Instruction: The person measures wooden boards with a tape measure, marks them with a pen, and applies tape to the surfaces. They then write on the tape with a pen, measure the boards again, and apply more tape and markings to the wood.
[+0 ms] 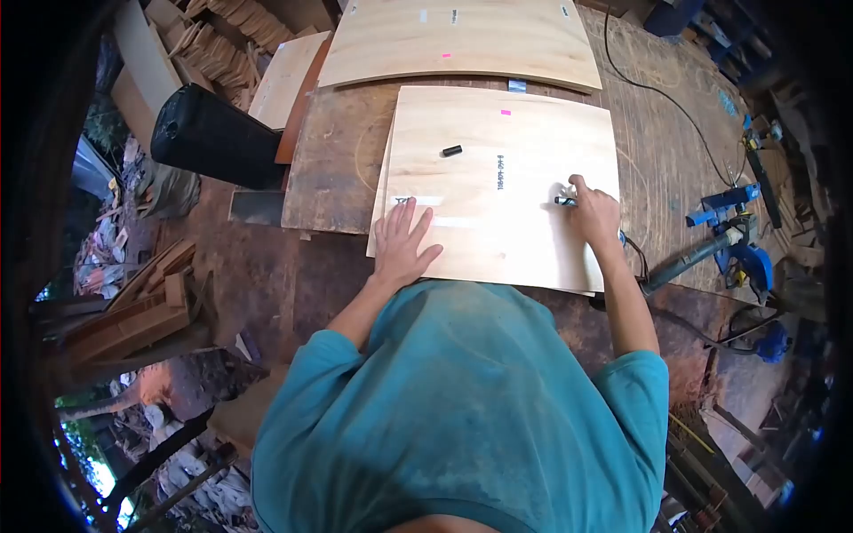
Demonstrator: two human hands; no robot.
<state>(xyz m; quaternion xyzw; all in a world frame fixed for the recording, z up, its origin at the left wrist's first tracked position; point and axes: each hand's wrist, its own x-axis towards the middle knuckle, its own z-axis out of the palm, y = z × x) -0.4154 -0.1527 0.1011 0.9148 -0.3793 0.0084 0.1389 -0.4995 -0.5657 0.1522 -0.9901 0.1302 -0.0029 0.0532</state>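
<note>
My left hand lies flat with its fingers spread on the lower left part of a pale plywood sheet. Beneath that sheet, the edge of another sheet shows along the left side. Over the sheet's right side, my right hand is closed around a short marker, dark at its visible end; my fingers hide much of it. A loose black cap rests on the upper left part of the sheet. Printed characters run down the middle, and a pink sticker sits near the far edge.
More plywood lies across the far side of the worn wooden table. Blue clamp-like tools and a black cable are on the right. A black box-shaped object stands at left, with scrap wood below.
</note>
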